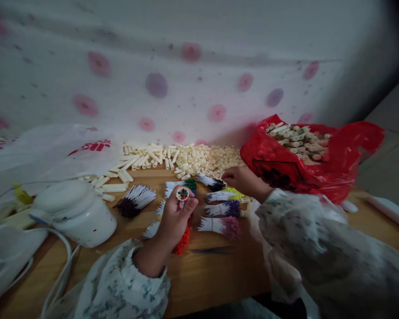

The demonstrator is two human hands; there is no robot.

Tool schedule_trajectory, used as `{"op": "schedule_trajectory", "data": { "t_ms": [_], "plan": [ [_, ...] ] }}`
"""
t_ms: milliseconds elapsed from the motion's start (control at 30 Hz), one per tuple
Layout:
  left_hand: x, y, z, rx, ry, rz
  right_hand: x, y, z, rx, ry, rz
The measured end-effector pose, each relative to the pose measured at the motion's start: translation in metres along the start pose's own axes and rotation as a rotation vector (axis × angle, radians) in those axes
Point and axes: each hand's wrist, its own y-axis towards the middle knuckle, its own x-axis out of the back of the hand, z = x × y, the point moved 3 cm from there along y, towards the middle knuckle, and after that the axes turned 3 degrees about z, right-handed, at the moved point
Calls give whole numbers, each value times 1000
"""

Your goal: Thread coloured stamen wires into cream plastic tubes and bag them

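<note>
My left hand (173,221) is wrapped round a white multicolour pen barrel (182,194), whose round end faces me and shows a ring of coloured pieces. My right hand (242,179) is curled above the edge of the pale plastic parts (216,159), close to the black-tipped refills (211,181); what its fingers hold, if anything, is hidden. Below it lie bundles of white refills with yellow (226,195), purple (222,208) and pink ends (219,225). Red pieces (183,239) show behind my left wrist, and green-ended refills (181,186) lie beyond that hand.
A red plastic bag (262,155) full of pen bodies stands at the right. Loose cream tubes (146,157) are heaped along the back. At the left are a dark-ended refill bundle (136,200), a white rounded appliance (75,215) with a cord, and a white bag (53,150).
</note>
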Motion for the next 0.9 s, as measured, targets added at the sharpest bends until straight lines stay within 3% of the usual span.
{"op": "schedule_trajectory", "data": {
  "t_ms": [133,333,700,900],
  "plan": [
    [2,2,-1,66,15,-63,-30,32,-2,-58,-148,121],
    [3,1,0,61,61,-61,-54,41,-4,-129,-250,200],
    [0,1,4,56,-7,-73,-52,39,-13,-86,-295,280],
    [0,2,4,51,34,-56,-35,23,-9,-63,-334,232]
  ]
}}
